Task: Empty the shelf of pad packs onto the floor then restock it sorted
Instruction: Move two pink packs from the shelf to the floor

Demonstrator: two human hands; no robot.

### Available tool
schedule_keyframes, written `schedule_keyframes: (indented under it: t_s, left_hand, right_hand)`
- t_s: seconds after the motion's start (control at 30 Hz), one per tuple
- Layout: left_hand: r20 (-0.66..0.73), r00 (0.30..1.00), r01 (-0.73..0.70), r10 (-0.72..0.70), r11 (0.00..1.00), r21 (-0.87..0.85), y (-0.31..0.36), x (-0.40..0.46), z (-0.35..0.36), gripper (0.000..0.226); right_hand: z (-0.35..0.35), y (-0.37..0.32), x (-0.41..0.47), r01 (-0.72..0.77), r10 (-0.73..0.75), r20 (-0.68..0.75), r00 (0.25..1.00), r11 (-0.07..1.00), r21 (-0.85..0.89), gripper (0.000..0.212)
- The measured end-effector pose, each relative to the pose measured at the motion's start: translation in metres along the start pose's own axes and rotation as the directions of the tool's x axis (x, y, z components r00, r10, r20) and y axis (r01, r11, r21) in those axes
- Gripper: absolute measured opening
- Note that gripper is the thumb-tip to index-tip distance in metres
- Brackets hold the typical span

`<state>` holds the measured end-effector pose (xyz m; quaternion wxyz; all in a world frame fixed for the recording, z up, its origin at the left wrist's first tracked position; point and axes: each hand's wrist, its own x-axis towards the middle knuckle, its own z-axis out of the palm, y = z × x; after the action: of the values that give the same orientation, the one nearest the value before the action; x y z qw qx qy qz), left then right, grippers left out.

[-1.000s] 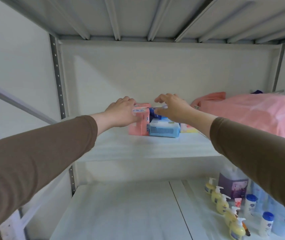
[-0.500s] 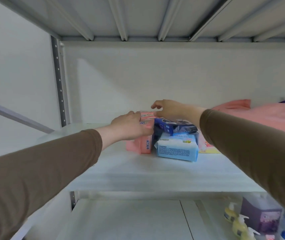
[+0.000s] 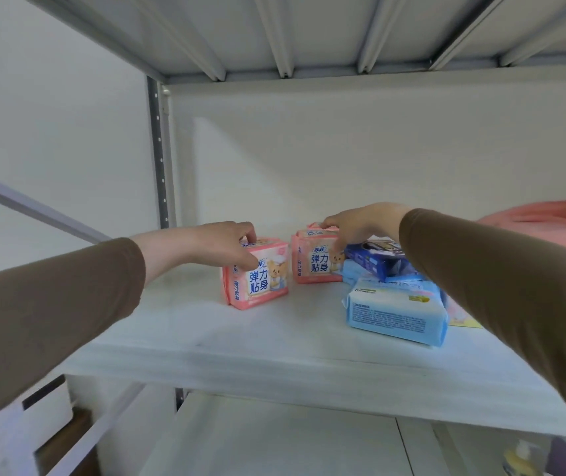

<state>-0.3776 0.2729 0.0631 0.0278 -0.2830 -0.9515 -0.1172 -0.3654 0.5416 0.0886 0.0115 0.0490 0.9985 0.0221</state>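
Two pink pad packs stand upright on the white shelf point(image 3: 274, 345). My left hand point(image 3: 212, 245) grips the nearer pink pack point(image 3: 261, 280) from above, a little left of the other one. My right hand point(image 3: 360, 223) is closed over the top of the farther pink pack point(image 3: 316, 261). To the right, a dark blue pack point(image 3: 372, 259) lies on top of a light blue pack point(image 3: 398, 309). My right sleeve hides part of that pile and a pale pink and yellow pack point(image 3: 462, 317) behind it.
Pink cloth point(image 3: 549, 221) lies on the shelf at the far right. A perforated grey upright point(image 3: 159, 149) stands at the shelf's back left corner. Below is another white shelf point(image 3: 274, 444) with a yellow pump bottle point(image 3: 520, 462) at the lower right.
The two pink packs stood pressed together; now my left hand has drawn one out to the left and forward. My right hand has shifted onto the other pink pack. The camera moved closer.
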Motion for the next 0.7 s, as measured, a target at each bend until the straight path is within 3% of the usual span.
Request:
schedule_keyframes:
  t_s: [0.3,0.43,0.7]
  left_hand:
    - [0.119,0.988,0.104,-0.099,0.994,-0.037,-0.041,0.000,-0.016,0.053]
    - [0.191,0.978,0.129,-0.090,0.971,-0.202,-0.053,-0.001,-0.018,0.056]
    - [0.096,0.995,0.068,-0.027,0.887,-0.457,-0.061,0.004,0.000,0.080]
  right_hand:
    - [0.005,-0.022,0.009,0.035,-0.034,-0.045,0.998,0.999,0.013,0.064]
    - [0.007,-0.029,0.007,0.011,-0.010,-0.040,0.999,0.999,0.032,0.056]
    - [0.012,-0.040,-0.003,-0.007,0.036,-0.104,0.994,0.964,0.265,0.089]
